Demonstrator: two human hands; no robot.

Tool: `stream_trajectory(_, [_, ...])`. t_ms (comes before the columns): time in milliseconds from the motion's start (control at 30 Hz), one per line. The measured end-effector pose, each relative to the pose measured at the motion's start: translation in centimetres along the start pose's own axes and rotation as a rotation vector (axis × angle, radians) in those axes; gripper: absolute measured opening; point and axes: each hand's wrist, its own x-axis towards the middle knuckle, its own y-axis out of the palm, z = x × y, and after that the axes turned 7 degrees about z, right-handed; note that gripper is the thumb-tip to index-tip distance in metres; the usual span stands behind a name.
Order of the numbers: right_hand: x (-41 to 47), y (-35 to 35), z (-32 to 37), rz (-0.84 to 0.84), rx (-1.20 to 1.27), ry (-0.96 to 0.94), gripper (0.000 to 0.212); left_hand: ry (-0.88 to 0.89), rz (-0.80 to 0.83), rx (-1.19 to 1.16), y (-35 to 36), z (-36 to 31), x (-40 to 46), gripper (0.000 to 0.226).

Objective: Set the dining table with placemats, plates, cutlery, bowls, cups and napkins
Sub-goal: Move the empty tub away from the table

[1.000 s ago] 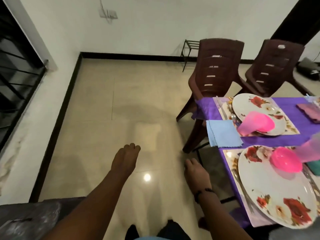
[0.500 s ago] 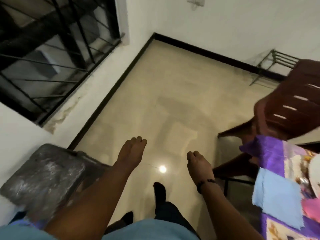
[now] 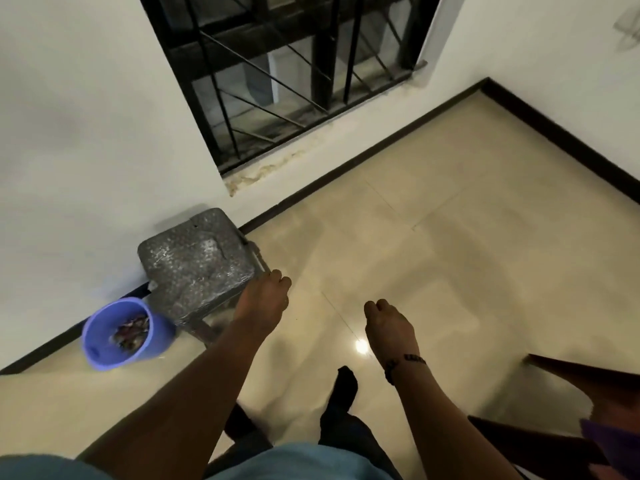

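Both my hands hang in front of me over the tiled floor and hold nothing. My left hand [image 3: 264, 299] is near the corner of a grey plastic-wrapped stool [image 3: 197, 261], fingers loosely curled down. My right hand [image 3: 388, 323], with a dark band on its wrist, hangs to the right, fingers loosely curled. Only a purple corner of the table cloth [image 3: 613, 441] shows at the bottom right edge. No plates, cups or napkins are in view.
A blue bucket [image 3: 121, 332] with scraps inside stands by the wall, left of the stool. A barred window [image 3: 287, 74] is set in the white wall ahead. A brown chair [image 3: 585, 379] is at the right edge. Glossy beige floor fills the middle.
My view has swung left, away from the set table. The plates, pink cups and blue napkin have left the frame; the stool, bucket and window have come in. Both hands stay empty.
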Motion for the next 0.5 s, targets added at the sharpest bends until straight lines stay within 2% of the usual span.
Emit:
stream_trajectory(233, [0.5, 0.6, 6.1, 0.021, 0.021, -0.017, 0.047, -0.018, -0.083, -0.146, 0.7, 6.7, -3.1, 0.044])
stream_trajectory(333, [0.3, 1.3, 9.5, 0.038, 0.021, -0.019, 0.047, -0.020, -0.127, -0.234, 2.1, 10.3, -5.0, 0.033])
stream_trajectory(400, [0.1, 1.8, 11.4, 0.056, 0.032, -0.017, 0.048, -0.064, -0.100, -0.184, 3.5, 12.6, -5.8, 0.033])
stream_trajectory(500, [-0.4, 3.0, 14.0, 0.106, 0.019, -0.033, 0.048, -0.128, 0.025, -0.187, 6.0, 14.9, -7.6, 0.041])
